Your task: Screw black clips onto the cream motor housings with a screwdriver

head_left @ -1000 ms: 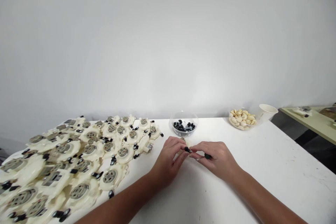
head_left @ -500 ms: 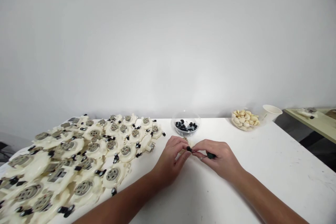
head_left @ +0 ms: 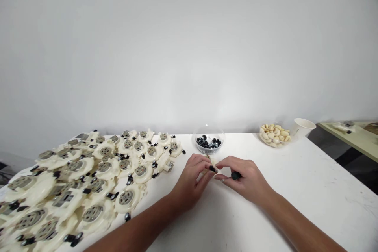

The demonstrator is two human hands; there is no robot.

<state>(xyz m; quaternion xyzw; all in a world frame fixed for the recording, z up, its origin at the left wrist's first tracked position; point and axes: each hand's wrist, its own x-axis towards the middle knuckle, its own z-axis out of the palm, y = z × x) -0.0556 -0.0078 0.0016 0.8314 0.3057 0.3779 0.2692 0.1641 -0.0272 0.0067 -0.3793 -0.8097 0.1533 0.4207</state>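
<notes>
Left hand (head_left: 189, 179): forearm enters from the lower left, wrist low, fingers curved inward over the bench (head_left: 310, 197), thumb and forefinger pinched on a small black plastic clip (head_left: 212, 168). Right hand (head_left: 248, 179): forearm enters from the lower right, fingers curled toward the left hand, fingertips meeting it; the grip closes around a dark plastic piece (head_left: 235, 175), whose exact shape is hidden by the fingers. Between the two grips, just in front of the bowl, sits a small cream plastic part (head_left: 210, 158), partly covered by the fingertips. Along the left side of the bench lies a dense, overlapping spread of cream plastic discs (head_left: 104, 166) with grey metal centres and black clips at their edges, the nearest just beside the left hand. At the far edge of the bench stand a clear plastic bowl (head_left: 208, 130) of black clips, a clear dish (head_left: 267, 144) of pale curved pieces, and a white paper cup (head_left: 304, 126) near the far right corner. Beyond that corner stands a second bench (head_left: 354, 138).
</notes>
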